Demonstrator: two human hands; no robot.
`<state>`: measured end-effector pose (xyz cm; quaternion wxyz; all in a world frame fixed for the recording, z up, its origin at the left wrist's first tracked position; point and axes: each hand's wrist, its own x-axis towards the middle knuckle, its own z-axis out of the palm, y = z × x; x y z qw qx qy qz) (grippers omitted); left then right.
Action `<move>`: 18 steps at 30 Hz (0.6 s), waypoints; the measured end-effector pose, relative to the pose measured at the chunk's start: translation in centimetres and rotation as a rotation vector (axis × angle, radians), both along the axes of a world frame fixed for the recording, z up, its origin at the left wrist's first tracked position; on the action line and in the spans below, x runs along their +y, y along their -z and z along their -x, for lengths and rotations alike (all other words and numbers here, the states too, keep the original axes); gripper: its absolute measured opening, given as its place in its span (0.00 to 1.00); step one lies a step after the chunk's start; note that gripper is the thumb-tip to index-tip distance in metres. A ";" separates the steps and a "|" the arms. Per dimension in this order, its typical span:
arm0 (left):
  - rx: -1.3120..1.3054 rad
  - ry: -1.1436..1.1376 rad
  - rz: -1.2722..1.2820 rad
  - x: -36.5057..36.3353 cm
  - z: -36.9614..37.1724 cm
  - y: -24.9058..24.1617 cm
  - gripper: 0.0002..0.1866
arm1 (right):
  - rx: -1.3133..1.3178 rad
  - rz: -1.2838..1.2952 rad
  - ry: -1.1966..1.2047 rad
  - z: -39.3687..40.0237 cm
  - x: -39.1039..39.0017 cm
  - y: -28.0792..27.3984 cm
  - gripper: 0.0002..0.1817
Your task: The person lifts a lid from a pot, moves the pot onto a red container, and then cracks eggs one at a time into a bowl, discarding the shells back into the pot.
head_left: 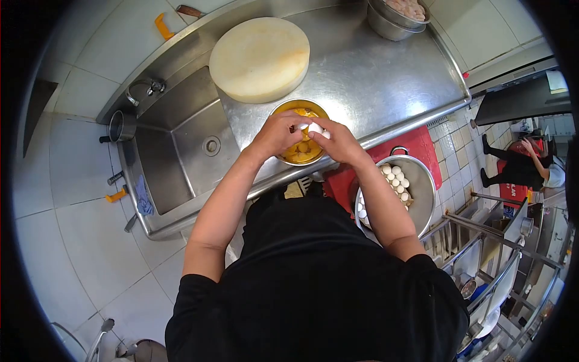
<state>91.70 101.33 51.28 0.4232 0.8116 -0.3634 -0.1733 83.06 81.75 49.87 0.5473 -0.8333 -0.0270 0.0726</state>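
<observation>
Over a round metal bowl [303, 164] my two hands meet at a white egg. My left hand [278, 134] pinches white eggshell [303, 127] at its fingertips. My right hand [341, 143] has its fingers closed round the white egg [315, 128], which appears to be cracked open, though the fingers hide part of it. Several yellow yolks [295, 151] and clear liquid lie in the bowl below. To the right of my right forearm, a large metal pot [427, 187] holds several whole white eggs [395, 178].
A thick round cutting board [259, 57] lies on the steel counter [362, 78] behind the bowl. To the left is a sink [181, 139] with a faucet [154, 87]. Stacked bowls [392, 27] hold pale meat. A red surface [422, 148] lies under the pot. Another person [525, 166] is far right.
</observation>
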 end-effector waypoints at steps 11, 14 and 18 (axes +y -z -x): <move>0.384 -0.198 0.247 -2.6 0.7 1.4 0.21 | 0.254 -0.331 0.308 -0.1 -1.1 -1.0 0.22; 0.859 -0.449 0.510 -2.2 -0.7 3.3 0.20 | 0.172 -0.335 0.452 1.1 -4.8 2.4 0.18; 1.232 -0.409 0.902 -0.3 -1.0 2.5 0.16 | 0.088 -0.146 0.479 3.3 -6.5 3.1 0.18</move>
